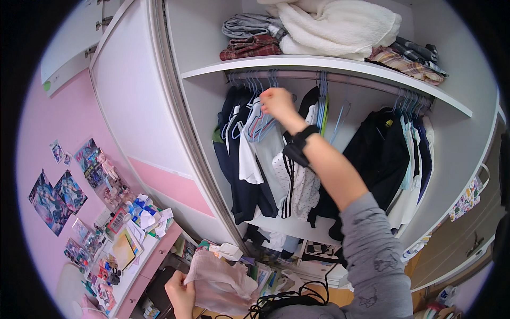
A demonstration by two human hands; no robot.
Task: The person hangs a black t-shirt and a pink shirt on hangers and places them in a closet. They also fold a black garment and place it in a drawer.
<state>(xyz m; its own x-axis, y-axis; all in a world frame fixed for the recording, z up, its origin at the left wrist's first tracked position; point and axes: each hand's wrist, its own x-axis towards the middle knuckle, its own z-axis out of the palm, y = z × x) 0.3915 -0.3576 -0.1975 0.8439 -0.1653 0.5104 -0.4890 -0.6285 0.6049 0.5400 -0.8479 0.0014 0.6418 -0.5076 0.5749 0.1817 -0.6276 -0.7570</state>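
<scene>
My left hand [180, 293] pinches one edge of a thin pale pink cloth garment [223, 277], which hangs loosely at the lower middle. My right hand [277, 105] is raised in the wardrobe just below the clothes rail [295, 75], its fingers curled beside blue hangers. Blur and the turned hand hide whether the fingers grip anything. Close below it are empty hangers [261, 127] and a white shirt [250, 159]. A white dotted garment [308, 187] hangs behind my forearm, and a black jacket [378, 147] hangs farther right.
Folded plaid clothes [251, 47] and a white fleece blanket [338, 28] lie on the upper shelf [318, 61]. A sliding door [135, 91] borders the wardrobe's left side. At lower left stands a cluttered desk [149, 261]. Black cables [291, 299] cross near my body.
</scene>
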